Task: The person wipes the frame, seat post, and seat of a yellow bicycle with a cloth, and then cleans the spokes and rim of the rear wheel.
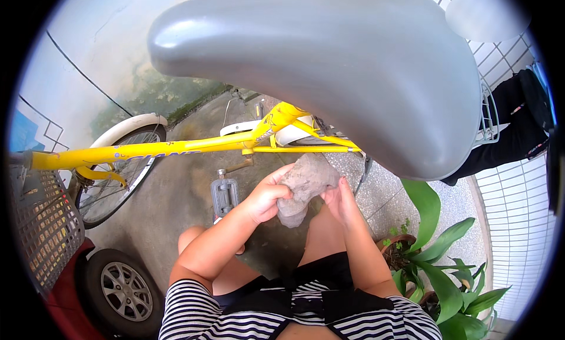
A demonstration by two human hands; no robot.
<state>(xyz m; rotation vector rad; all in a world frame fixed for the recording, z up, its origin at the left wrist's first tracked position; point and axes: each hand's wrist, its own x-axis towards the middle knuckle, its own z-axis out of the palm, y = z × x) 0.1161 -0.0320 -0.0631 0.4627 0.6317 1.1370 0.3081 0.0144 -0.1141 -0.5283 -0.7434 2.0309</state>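
Note:
A crumpled grey-brown cloth (311,180) is held between both my hands, just below the yellow bicycle frame (194,146). On its left side, my left hand (268,196) pinches it with the thumb on top. My right hand (340,200) grips the cloth's right edge, its thumb and fingertips partly hidden behind the folds. Part of the cloth hangs down toward my knees. Above the hands looms the large grey bicycle saddle (353,69). Left of my left hand is a grey pedal (225,196) on its crank.
A front wheel (126,169) with a white mudguard and a grey basket (44,222) are at the left. Below them is a car wheel (123,287). Potted green plants (441,281) stand at the lower right. Dark fabric (500,134) hangs by the tiled wall (518,222).

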